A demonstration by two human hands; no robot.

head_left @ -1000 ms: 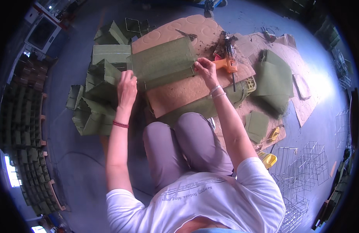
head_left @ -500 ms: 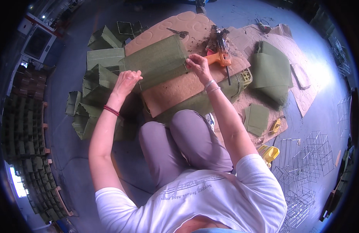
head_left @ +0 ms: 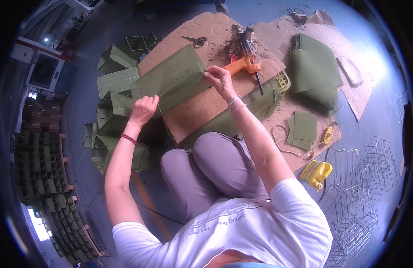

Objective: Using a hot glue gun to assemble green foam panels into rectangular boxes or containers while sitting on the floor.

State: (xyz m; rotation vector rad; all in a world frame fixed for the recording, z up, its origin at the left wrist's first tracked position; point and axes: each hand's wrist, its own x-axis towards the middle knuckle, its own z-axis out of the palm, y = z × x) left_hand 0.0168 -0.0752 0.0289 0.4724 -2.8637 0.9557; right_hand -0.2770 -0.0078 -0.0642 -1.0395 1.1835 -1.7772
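Note:
A flat piece of green felt-like fabric [head_left: 171, 77] spans my two hands above a cardboard-topped work surface [head_left: 188, 118]. My left hand [head_left: 144, 110] is closed on its near left corner. At its right end my right hand [head_left: 219, 81] pinches the edge between thumb and fingers. Just right of that hand lies an orange glue gun [head_left: 245, 65], its nozzle end dark with residue and a black stick poking out of the back. Dark-handled scissors [head_left: 197, 41] rest on the cardboard beyond the fabric.
Several green fabric boxes [head_left: 115, 109] crowd the left side. To the right are a folded green fabric bundle [head_left: 312, 73], small green pieces [head_left: 302, 129] on cardboard, a yellow container [head_left: 317, 173] and wire frames [head_left: 354, 196] on the floor. Stacked green boxes [head_left: 39, 169] stand far left.
The view has shifted slightly. My hands and the fabric have moved a little left relative to my knees, with both hands still gripping the piece.

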